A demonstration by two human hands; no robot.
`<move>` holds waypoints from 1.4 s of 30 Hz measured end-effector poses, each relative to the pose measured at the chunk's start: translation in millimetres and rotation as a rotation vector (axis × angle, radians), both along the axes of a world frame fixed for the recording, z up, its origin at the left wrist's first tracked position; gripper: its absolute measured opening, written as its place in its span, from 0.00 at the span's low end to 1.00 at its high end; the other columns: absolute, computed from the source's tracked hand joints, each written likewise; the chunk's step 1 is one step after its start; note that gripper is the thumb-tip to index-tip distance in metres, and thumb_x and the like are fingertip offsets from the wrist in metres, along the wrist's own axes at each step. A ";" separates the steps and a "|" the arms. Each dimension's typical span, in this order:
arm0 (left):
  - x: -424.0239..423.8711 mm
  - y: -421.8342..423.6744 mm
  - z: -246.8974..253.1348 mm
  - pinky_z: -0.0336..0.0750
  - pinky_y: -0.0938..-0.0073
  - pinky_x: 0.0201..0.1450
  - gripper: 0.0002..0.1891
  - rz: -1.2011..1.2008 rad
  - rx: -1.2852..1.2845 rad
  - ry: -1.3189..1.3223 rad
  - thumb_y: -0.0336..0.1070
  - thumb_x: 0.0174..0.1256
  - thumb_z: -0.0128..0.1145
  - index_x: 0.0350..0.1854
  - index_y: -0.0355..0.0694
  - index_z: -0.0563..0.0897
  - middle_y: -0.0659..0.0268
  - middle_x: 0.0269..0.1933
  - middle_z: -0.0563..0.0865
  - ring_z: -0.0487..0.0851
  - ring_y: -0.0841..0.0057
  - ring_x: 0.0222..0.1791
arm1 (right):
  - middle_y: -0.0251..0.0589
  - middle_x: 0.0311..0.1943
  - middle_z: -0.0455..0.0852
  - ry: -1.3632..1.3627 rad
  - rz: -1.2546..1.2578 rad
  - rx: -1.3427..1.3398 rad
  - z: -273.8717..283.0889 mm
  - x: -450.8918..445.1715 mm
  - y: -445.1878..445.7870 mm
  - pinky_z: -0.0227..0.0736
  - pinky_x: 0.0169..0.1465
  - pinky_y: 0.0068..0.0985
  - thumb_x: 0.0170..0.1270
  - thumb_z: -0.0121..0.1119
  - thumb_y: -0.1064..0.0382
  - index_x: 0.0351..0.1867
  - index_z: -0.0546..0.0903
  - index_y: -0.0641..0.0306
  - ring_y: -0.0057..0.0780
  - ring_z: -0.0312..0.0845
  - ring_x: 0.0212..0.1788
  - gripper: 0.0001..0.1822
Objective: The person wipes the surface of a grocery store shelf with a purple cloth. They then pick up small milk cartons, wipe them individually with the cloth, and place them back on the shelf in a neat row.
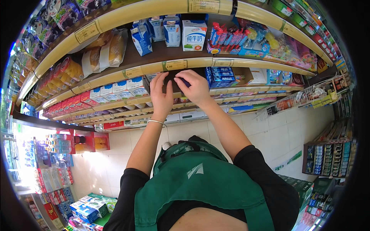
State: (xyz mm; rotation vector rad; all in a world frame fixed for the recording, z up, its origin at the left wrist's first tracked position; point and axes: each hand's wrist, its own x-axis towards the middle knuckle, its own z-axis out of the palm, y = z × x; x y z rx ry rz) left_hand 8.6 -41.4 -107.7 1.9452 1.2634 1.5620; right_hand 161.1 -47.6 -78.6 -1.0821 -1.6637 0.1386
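Both hands reach over a lower store shelf. My left hand (162, 93), with a light bangle at the wrist, has its fingers apart beside the end of a row of milk cartons (137, 86); no item shows in it. My right hand (194, 86) has its thumb and fingers bent close together near a dark purple patch; whether it holds something I cannot tell. Right of it lie stacked blue Halls candy boxes (221, 77). On the shelf above stand a white milk carton (194, 35) and several blue-and-white cartons (172, 31).
Packaged bread (111, 52) and candy bags (260, 39) lie on the upper shelf. A wire basket rack (303, 93) juts out at right. Boxed goods (92, 208) are stacked on the floor at lower left. A red display (92, 142) stands at left, a product rack (326, 158) at far right.
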 end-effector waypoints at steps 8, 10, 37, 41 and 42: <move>-31.6 -0.4 -53.0 0.72 0.62 0.65 0.22 0.098 -0.178 -0.155 0.33 0.69 0.61 0.64 0.34 0.77 0.50 0.61 0.80 0.79 0.54 0.59 | 0.50 0.48 0.87 -0.164 -0.107 -0.356 -44.2 -46.7 45.4 0.79 0.50 0.40 0.63 0.68 0.49 0.56 0.81 0.62 0.51 0.82 0.51 0.25; -34.9 0.2 -56.2 0.73 0.62 0.64 0.22 0.092 -0.212 -0.189 0.34 0.69 0.61 0.64 0.33 0.77 0.50 0.61 0.80 0.79 0.55 0.59 | 0.53 0.45 0.87 -0.207 -0.086 -0.448 -42.8 -55.1 54.4 0.79 0.49 0.42 0.62 0.68 0.46 0.53 0.82 0.61 0.51 0.83 0.49 0.25; -7.8 -18.5 -22.7 0.80 0.75 0.53 0.25 -0.326 -0.428 -0.426 0.26 0.66 0.66 0.64 0.37 0.73 0.64 0.51 0.85 0.83 0.78 0.50 | 0.42 0.53 0.87 0.113 0.235 -0.300 65.6 3.0 -35.3 0.75 0.62 0.32 0.68 0.64 0.65 0.57 0.82 0.62 0.34 0.84 0.54 0.17; 4.3 -23.2 -17.3 0.78 0.75 0.54 0.25 -0.266 -0.296 -0.425 0.22 0.61 0.63 0.62 0.37 0.76 0.64 0.49 0.86 0.83 0.75 0.49 | 0.38 0.58 0.85 -0.333 0.122 0.017 41.8 -23.6 -35.6 0.57 0.74 0.51 0.68 0.62 0.61 0.57 0.83 0.58 0.43 0.79 0.61 0.17; 1.9 -23.3 -18.4 0.78 0.74 0.54 0.25 -0.246 -0.267 -0.388 0.21 0.59 0.63 0.61 0.37 0.77 0.63 0.50 0.86 0.83 0.74 0.49 | 0.38 0.58 0.86 -0.280 0.136 -0.020 40.0 -21.1 -33.5 0.58 0.74 0.50 0.68 0.61 0.61 0.57 0.83 0.58 0.42 0.79 0.60 0.16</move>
